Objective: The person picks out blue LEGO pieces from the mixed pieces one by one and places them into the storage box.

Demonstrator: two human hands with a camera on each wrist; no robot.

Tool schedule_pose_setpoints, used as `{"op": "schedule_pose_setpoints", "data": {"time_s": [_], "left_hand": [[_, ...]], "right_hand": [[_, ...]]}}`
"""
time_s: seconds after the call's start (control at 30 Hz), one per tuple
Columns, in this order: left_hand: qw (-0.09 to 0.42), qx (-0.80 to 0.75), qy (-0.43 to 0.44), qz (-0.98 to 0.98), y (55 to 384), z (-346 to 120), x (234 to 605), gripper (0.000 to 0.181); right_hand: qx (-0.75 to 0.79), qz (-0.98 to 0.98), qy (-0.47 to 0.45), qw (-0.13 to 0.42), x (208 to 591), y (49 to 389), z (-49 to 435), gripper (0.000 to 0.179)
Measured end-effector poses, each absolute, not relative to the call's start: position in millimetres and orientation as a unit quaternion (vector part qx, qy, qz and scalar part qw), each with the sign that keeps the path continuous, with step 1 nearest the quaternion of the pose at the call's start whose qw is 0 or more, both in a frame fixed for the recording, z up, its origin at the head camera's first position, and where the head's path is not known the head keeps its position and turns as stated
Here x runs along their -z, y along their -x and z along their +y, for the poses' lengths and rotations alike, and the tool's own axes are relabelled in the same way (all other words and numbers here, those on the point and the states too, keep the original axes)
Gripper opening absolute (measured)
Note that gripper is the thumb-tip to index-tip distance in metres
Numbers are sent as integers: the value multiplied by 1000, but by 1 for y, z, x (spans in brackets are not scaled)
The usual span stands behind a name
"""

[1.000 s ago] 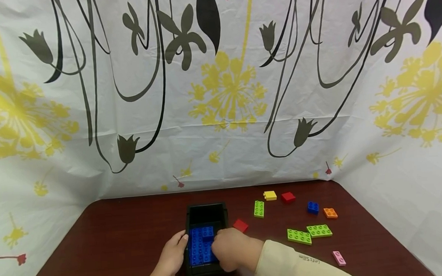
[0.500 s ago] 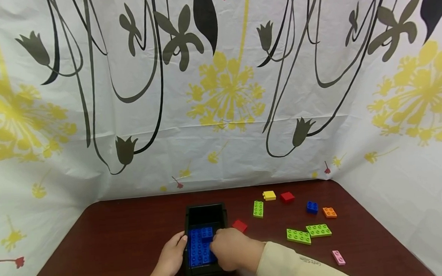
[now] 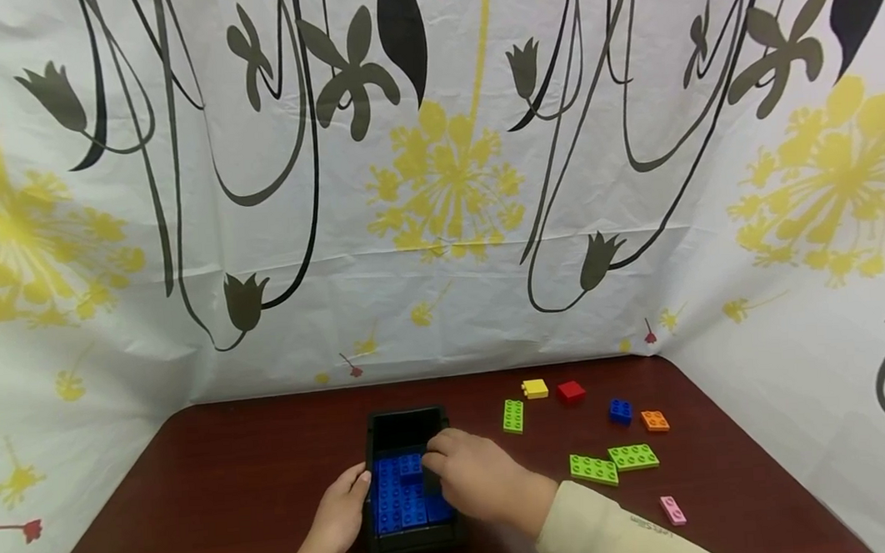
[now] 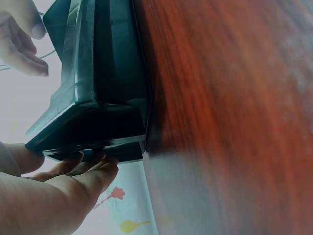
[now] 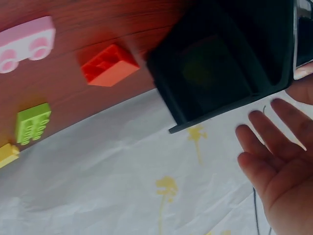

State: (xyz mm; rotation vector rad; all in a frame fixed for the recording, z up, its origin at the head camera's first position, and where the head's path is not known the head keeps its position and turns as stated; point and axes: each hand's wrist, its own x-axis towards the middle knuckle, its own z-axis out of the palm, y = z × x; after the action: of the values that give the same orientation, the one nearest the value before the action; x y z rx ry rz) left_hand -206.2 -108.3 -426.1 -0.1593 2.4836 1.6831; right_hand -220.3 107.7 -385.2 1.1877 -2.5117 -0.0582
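Note:
My left hand (image 3: 333, 516) grips the left wall of a black plastic bin (image 3: 414, 545). In the left wrist view, its thumb is at the rim and its fingers (image 4: 93, 181) lie along the outside. Blue studded toy bricks (image 3: 402, 504) fill the near part of the bin, one raised above the others. Over the bin's right wall is my right hand (image 3: 483, 479), hiding part of the bricks. The right wrist view shows its fingers (image 5: 261, 142) loosely extended, with nothing seen between them. A red brick (image 5: 110, 66) lies beside the bin, hidden by the hand in the head view.
Loose bricks lie on the dark wooden table (image 3: 257, 470) to the right: lime (image 3: 594, 469), another lime (image 3: 633, 457), a smaller lime (image 3: 513, 416), yellow (image 3: 535, 388), red (image 3: 571, 392), blue (image 3: 620, 411), orange (image 3: 655, 421) and pink (image 3: 672, 510). A patterned cloth (image 3: 444, 310) hangs behind.
My right hand has lifted and shifted up and right from inside the bin, uncovering more blue brick at lower right. It now covers the red brick. The left hand keeps its grip.

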Motion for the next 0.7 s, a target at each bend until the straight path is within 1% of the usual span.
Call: {"op": "schedule_pose_setpoints", "data": {"time_s": [0.17,0.3,0.57,0.7], "left_hand": [[73,-559,51,825,205,-109,425,55],[73,-557,51,825,205,-109,425,55],[70,-554,56,828,205,-108,424,54],[62,-554,54,828,204,-107,424,53]], "right_hand": [[-19,-888,-412,203,386,225,122,31],[-49,-883,-401,239,384,228,132,33],[-77,-890,-340,294,389,236,160,37],[-92,-903,-297,295,392,242,179,40]]}}
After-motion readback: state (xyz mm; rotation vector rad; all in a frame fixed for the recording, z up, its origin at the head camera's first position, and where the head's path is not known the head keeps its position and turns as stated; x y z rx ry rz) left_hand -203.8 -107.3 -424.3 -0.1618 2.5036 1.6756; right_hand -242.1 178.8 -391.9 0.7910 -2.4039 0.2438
